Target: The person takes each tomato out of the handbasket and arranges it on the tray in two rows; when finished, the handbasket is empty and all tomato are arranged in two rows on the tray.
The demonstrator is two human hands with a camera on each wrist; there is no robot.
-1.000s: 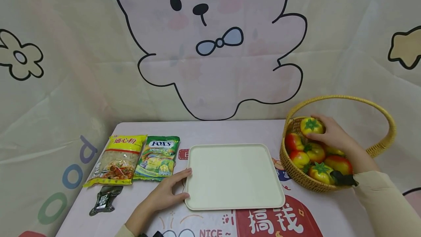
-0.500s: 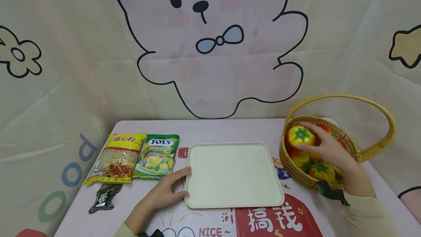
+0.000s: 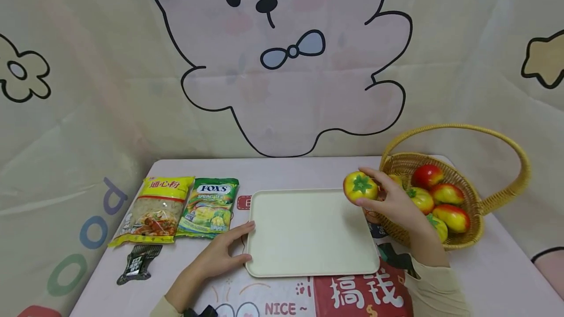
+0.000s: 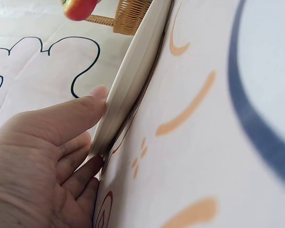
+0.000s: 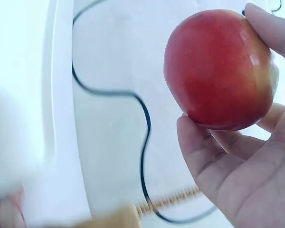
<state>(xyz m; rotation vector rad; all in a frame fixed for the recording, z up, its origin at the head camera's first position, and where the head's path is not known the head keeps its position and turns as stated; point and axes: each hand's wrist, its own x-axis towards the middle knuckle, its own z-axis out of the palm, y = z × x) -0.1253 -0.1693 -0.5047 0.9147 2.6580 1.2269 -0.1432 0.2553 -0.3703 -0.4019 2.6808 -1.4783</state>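
My right hand holds a red-and-yellow tomato with a green star-shaped top, in the air beside the tray's far right corner. The right wrist view shows thumb and fingers around its smooth red side. A pale cream tray lies flat on the table. My left hand touches the tray's left edge with thumb and fingertips, the fingers relaxed; in the left wrist view the thumb meets the rim. To the right stands a wicker basket with several red-and-yellow fruits in it.
Left of the tray lie a yellow pasta bag, a green FOX'S candy bag and a small dark packet. The basket's tall handle arches over it. A printed cloth backdrop hangs behind the table.
My right hand has lifted the tomato out of the basket and carried it left, toward the tray. My left hand has stayed at the tray's edge.
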